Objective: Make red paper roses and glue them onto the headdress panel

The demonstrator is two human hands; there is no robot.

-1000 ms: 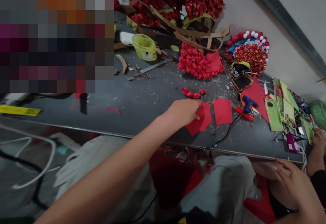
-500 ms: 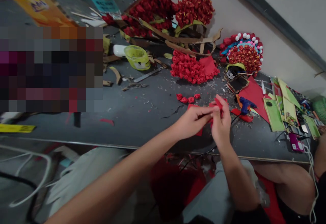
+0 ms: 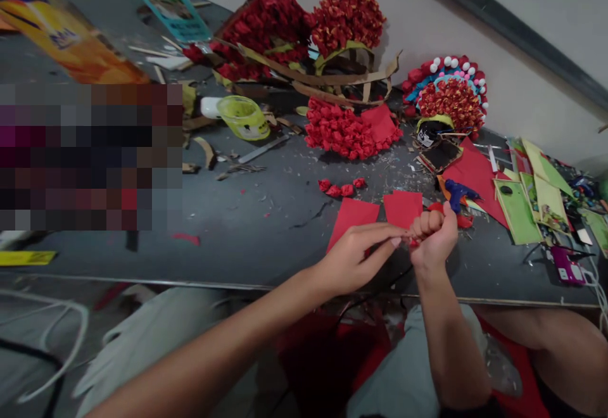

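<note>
My left hand (image 3: 363,254) reaches in from the left, its thumb and fingertips pinched at the side of my other hand. My right hand (image 3: 434,237) is closed in a fist around a piece of red paper (image 3: 413,242); only a small bit shows, the rest is hidden in the fingers. Beneath and behind the hands, red paper sheets (image 3: 403,208) lie on the dark table (image 3: 237,228). Several small crumpled red paper flowers (image 3: 348,190) sit in a short row beyond them. A blue glue gun (image 3: 458,195) lies just past my right fist.
A big cluster of red paper flowers (image 3: 337,130) and a yellow-green tape roll (image 3: 243,119) stand farther back. Decorated headpieces (image 3: 449,98) lean by the wall. Green trays (image 3: 517,212) and a purple box (image 3: 566,266) lie at right. A person's bare leg (image 3: 565,348) shows below.
My right hand has turned and curled from raised fingers into a fist around the red paper. Both hands have moved slightly right and nearer, uncovering the sheets on the table.
</note>
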